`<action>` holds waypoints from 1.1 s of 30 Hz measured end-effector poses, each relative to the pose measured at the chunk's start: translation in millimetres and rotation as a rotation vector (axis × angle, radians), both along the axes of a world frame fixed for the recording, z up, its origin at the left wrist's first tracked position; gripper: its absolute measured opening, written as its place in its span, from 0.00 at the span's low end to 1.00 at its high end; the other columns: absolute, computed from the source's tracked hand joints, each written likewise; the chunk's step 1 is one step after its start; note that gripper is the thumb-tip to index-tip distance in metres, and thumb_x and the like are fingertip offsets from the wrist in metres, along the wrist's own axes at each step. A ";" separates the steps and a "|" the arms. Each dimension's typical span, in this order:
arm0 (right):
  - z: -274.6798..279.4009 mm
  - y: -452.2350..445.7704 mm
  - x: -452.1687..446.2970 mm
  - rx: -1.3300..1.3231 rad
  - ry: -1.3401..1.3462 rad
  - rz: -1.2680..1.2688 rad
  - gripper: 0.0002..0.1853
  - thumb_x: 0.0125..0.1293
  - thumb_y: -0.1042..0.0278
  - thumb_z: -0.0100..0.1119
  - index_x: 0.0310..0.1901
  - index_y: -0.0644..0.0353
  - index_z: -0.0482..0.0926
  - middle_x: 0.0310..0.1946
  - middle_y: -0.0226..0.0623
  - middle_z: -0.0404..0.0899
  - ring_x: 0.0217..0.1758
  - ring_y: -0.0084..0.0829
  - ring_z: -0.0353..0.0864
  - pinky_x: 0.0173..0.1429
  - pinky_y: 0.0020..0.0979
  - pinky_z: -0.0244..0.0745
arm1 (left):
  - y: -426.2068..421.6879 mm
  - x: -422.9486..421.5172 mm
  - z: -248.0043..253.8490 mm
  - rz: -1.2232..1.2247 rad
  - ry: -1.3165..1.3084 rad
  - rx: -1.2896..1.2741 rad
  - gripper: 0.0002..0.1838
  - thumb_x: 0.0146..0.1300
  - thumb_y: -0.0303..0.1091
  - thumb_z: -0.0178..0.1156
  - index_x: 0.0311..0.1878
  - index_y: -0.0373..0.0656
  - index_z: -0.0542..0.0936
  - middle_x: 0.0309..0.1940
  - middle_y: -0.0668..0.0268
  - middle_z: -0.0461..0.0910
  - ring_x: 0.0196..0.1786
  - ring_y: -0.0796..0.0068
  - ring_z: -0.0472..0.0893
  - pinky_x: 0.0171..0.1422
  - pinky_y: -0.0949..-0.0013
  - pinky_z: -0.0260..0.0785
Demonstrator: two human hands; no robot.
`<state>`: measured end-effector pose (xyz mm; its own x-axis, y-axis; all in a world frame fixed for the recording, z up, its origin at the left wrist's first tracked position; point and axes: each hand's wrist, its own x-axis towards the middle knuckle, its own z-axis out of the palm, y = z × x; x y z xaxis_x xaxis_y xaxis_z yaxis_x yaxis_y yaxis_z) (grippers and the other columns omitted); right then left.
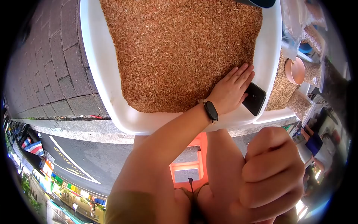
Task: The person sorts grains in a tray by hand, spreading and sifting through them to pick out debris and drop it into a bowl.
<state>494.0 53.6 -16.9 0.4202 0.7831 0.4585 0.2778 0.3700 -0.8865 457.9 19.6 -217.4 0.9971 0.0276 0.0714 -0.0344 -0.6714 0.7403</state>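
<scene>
My left hand [232,89], with a black band on its wrist, lies flat with fingers stretched out at the lower right edge of the reddish-brown grains [182,48]. These fill a large white tub [100,74]. Beside that hand, a black phone [255,98] rests on the tub's corner, its edge close to my thumb. My right hand [274,173] is raised near the camera at the lower right, curled into a fist. The inside of the fist is hidden, so I cannot tell what it holds, if anything.
A pink bowl [295,71] sits on paler grains [278,84] in a container to the right, near clear bags [298,106]. Part of a dark object [261,3] shows at the tub's top edge. An orange stool [202,153] is between my legs. Other people are at far right.
</scene>
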 end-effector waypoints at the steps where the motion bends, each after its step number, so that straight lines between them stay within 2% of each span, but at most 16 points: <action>1: 0.2 1.7 0.0 -0.004 0.007 0.015 0.21 0.66 0.52 0.52 0.21 0.60 0.70 0.19 0.28 0.67 0.20 0.24 0.62 0.29 0.27 0.56 | 0.2 -0.2 -0.1 0.003 -0.001 -0.003 0.37 0.64 0.43 0.55 0.71 0.32 0.58 0.74 0.52 0.52 0.76 0.56 0.52 0.78 0.56 0.45; 11: 0.5 -11.2 12.3 -0.127 0.111 0.150 0.08 0.62 0.66 0.58 0.35 0.61 0.77 0.27 0.30 0.75 0.27 0.22 0.68 0.35 0.26 0.64 | 0.9 -0.7 -0.8 0.027 -0.029 -0.034 0.36 0.63 0.44 0.55 0.70 0.35 0.60 0.74 0.52 0.53 0.76 0.56 0.53 0.78 0.56 0.44; 15: -32.4 -18.1 31.4 -0.408 0.135 -0.021 0.07 0.61 0.71 0.61 0.40 0.62 0.79 0.30 0.30 0.78 0.30 0.21 0.70 0.38 0.26 0.68 | 10.8 -7.3 11.5 0.021 -0.060 -0.109 0.32 0.62 0.41 0.55 0.68 0.36 0.65 0.71 0.50 0.58 0.74 0.54 0.57 0.78 0.55 0.45; 17: -78.2 -15.7 45.8 -0.629 0.044 -0.185 0.09 0.60 0.74 0.62 0.42 0.62 0.81 0.32 0.30 0.79 0.32 0.20 0.71 0.39 0.25 0.69 | 22.6 -19.8 17.7 -0.036 -0.020 -0.235 0.23 0.60 0.36 0.54 0.58 0.35 0.73 0.63 0.53 0.67 0.69 0.55 0.63 0.76 0.54 0.50; 18: -106.2 -14.1 52.9 -0.698 -0.051 -0.237 0.10 0.60 0.75 0.62 0.44 0.62 0.81 0.33 0.30 0.80 0.32 0.20 0.71 0.40 0.25 0.70 | 33.6 -27.2 21.2 -0.052 -0.019 -0.223 0.20 0.60 0.34 0.55 0.55 0.35 0.76 0.60 0.54 0.71 0.66 0.56 0.66 0.73 0.54 0.54; 20: -155.6 -13.6 61.4 -0.765 -0.347 -0.294 0.08 0.54 0.70 0.66 0.38 0.56 0.82 0.29 0.32 0.81 0.29 0.29 0.79 0.33 0.28 0.73 | 59.5 -43.5 29.4 -0.068 -0.033 -0.126 0.15 0.60 0.29 0.56 0.50 0.36 0.78 0.52 0.56 0.76 0.58 0.59 0.73 0.63 0.56 0.63; 21: -168.5 -13.1 59.2 -0.779 -0.377 -0.278 0.08 0.54 0.70 0.66 0.37 0.55 0.82 0.29 0.32 0.81 0.30 0.30 0.80 0.34 0.29 0.74 | 74.4 -52.4 34.6 -0.068 -0.049 -0.043 0.13 0.60 0.27 0.56 0.48 0.36 0.79 0.49 0.56 0.78 0.53 0.60 0.77 0.58 0.57 0.69; 24: -189.5 -6.5 49.7 -0.799 -0.442 -0.242 0.08 0.52 0.69 0.67 0.36 0.53 0.82 0.29 0.31 0.81 0.32 0.33 0.82 0.39 0.33 0.75 | 116.2 -77.7 53.6 0.085 0.226 -0.166 0.14 0.63 0.28 0.55 0.51 0.41 0.79 0.49 0.58 0.78 0.52 0.56 0.77 0.59 0.56 0.68; 25: -192.9 -5.0 48.3 -0.789 -0.445 -0.236 0.08 0.52 0.69 0.67 0.36 0.53 0.82 0.29 0.31 0.81 0.33 0.33 0.82 0.40 0.34 0.75 | 127.1 -85.7 57.3 0.166 0.238 -0.137 0.12 0.65 0.28 0.54 0.51 0.42 0.79 0.46 0.56 0.79 0.50 0.55 0.77 0.58 0.56 0.68; 26: -195.5 -3.8 47.0 -0.779 -0.448 -0.228 0.08 0.52 0.69 0.67 0.36 0.53 0.82 0.29 0.30 0.81 0.33 0.33 0.82 0.42 0.35 0.75 | 135.8 -94.0 52.4 0.257 0.183 -0.094 0.11 0.61 0.27 0.56 0.47 0.41 0.80 0.42 0.58 0.80 0.44 0.56 0.79 0.51 0.56 0.71; 27: -197.3 -2.8 45.8 -0.769 -0.465 -0.239 0.06 0.52 0.69 0.67 0.33 0.53 0.82 0.27 0.29 0.80 0.32 0.32 0.81 0.44 0.35 0.74 | 144.2 -100.7 52.5 0.322 0.208 -0.077 0.10 0.63 0.26 0.55 0.47 0.39 0.80 0.42 0.57 0.80 0.43 0.54 0.79 0.50 0.56 0.71; 30: -201.7 -4.2 44.8 -0.779 -0.538 -0.227 0.08 0.52 0.70 0.68 0.36 0.53 0.83 0.28 0.28 0.80 0.24 0.25 0.77 0.32 0.28 0.75 | 161.7 -113.1 48.4 0.548 0.202 -0.108 0.10 0.65 0.26 0.54 0.47 0.38 0.80 0.42 0.55 0.80 0.43 0.56 0.80 0.48 0.61 0.71; 33: -201.8 -3.4 42.3 -0.777 -0.547 -0.253 0.07 0.52 0.70 0.68 0.35 0.53 0.83 0.28 0.27 0.80 0.24 0.25 0.76 0.31 0.27 0.75 | 172.0 -116.5 44.0 0.757 0.243 -0.207 0.10 0.66 0.26 0.53 0.48 0.38 0.80 0.42 0.54 0.80 0.43 0.59 0.81 0.47 0.64 0.72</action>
